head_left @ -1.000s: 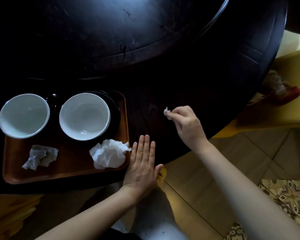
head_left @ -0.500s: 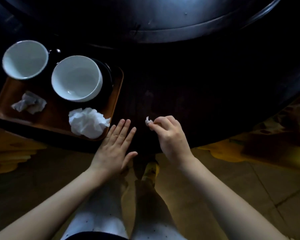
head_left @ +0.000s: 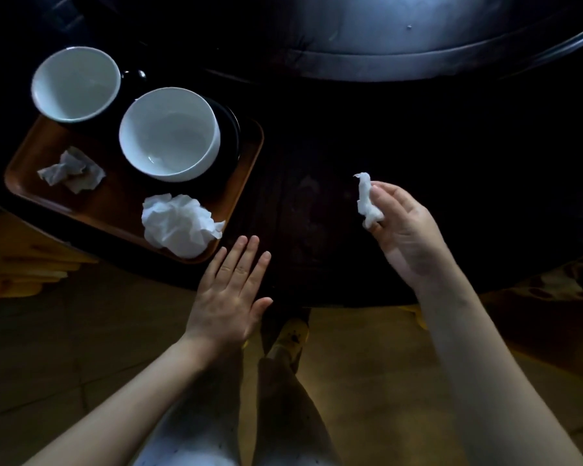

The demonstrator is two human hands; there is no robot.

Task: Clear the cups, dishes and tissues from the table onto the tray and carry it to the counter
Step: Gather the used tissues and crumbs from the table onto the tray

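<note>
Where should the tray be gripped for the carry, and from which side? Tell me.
Probably by the raised rim of the wooden tray at its two short ends, one hand from each side. The two white bowls crowd the far edge and the large crumpled tissue fills the near corner; the ends show bare rim.

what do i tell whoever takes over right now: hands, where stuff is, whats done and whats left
Right hand: pinches a small tissue scrap above the table.
Left hand: open, flat at the table edge beside the tray.
Done: far cup, near cup, grey tissue and white tissue are on the tray.
Left: drop the scrap on the tray, then carry the tray to the counter, which is not in view.
</note>
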